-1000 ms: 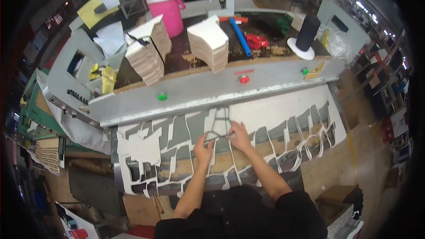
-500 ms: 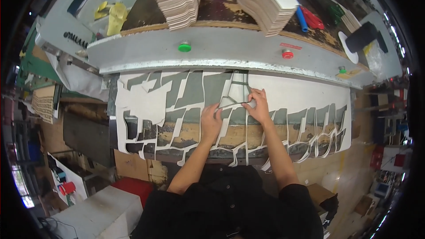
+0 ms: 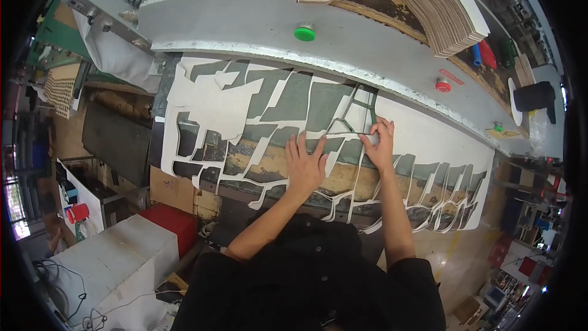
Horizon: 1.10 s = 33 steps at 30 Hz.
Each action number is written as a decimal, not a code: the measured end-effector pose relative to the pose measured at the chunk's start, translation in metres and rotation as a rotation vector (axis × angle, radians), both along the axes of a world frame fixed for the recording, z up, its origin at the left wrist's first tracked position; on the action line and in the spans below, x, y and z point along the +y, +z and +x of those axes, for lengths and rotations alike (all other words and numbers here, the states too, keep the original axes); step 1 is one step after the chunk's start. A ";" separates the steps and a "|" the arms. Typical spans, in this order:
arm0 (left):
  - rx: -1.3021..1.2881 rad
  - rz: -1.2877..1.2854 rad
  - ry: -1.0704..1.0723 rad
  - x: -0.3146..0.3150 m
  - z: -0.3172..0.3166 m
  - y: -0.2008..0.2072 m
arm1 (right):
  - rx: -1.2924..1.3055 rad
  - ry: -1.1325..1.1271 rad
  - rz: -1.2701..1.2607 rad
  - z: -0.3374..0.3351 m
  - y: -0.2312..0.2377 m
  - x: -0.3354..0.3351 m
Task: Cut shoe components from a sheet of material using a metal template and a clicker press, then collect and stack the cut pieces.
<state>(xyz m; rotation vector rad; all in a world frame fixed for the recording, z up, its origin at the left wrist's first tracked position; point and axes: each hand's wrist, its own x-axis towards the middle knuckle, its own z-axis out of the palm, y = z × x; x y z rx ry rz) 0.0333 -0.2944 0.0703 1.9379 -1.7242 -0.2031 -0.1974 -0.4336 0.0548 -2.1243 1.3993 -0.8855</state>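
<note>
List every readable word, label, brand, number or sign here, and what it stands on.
None is legible.
Red label above the red button, on the grey machine beam: too small.
Yellow sticker beside the right-hand green button, same beam: too small.

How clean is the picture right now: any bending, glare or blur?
Head view: left hand, right hand and dark green frame read fairly sharp; fisheye distortion bows the long grey beam; corners fall to black; a bright patch at the left rim is blown out; detail softens toward the right rim.
</note>
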 end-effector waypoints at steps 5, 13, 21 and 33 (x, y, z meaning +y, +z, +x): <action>0.008 0.006 0.003 0.000 0.001 0.000 | 0.000 0.012 0.013 0.001 0.001 0.001; -0.006 0.005 -0.002 -0.001 0.001 0.004 | 0.012 0.008 0.007 0.000 0.004 0.001; 0.306 -0.165 -0.066 -0.040 0.014 0.014 | 0.007 0.014 -0.013 0.003 0.005 0.003; 0.416 -0.192 -0.084 -0.058 0.007 -0.021 | 0.008 0.007 0.048 0.001 0.009 0.001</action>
